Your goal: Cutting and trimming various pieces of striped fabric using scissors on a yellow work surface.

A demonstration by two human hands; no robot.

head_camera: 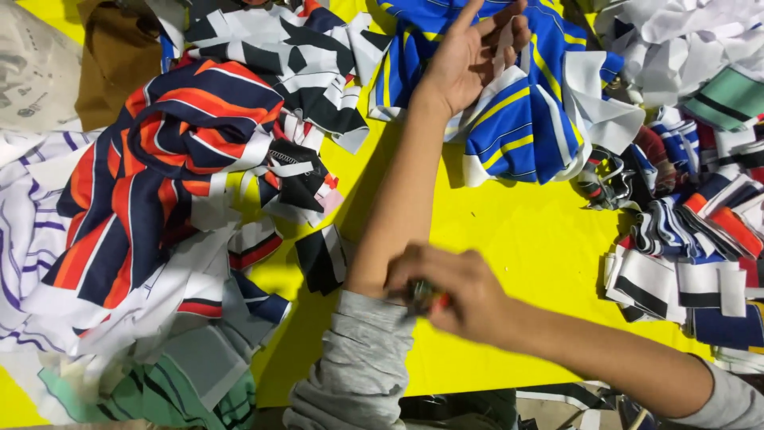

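My left hand (475,57) reaches far across the yellow table (525,239) and rests on a blue fabric piece with yellow and white stripes (525,119), fingers curled on a white strip of it. My right hand (454,291) is near the front, crossed over my left forearm at the grey sleeve (358,358). It is closed around a small dark and red object (424,298), blurred and mostly hidden by the fingers.
A heap of navy, orange and white striped fabric (159,175) covers the left side, with black and white pieces (278,48) behind it. Stacked striped collar strips (684,255) lie at the right. White fabric (684,40) is piled at the far right.
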